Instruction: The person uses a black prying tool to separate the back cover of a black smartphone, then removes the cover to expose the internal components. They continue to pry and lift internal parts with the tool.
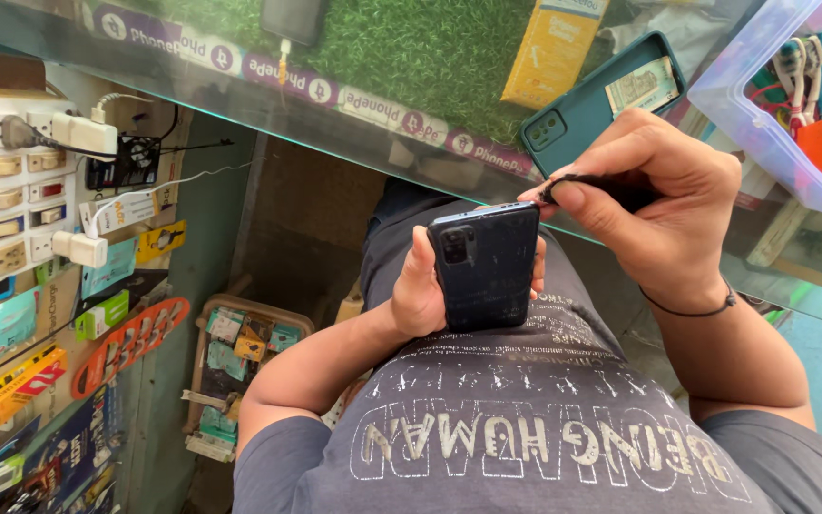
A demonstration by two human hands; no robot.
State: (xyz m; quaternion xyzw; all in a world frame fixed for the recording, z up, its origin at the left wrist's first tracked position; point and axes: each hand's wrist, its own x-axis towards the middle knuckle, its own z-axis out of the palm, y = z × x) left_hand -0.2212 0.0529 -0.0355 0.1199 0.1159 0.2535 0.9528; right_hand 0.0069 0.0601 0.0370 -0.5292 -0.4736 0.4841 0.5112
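A dark smartphone (484,266) is held upright over the lap, its scuffed, dusty back with a camera block at the upper left turned toward the head camera. It is gripped by the left hand (420,290), the thumb along the left edge and the fingertips wrapped around the right edge. A thin black tool (611,187) is pinched in the closed fingers of the right hand (654,205), its tip set at the phone's top right corner. A black band (692,309) is worn on that wrist. The phone is kept just below the near edge of the glass counter (268,114), on which a teal phone case (601,100) lies. Open room is left to the left of the phone.
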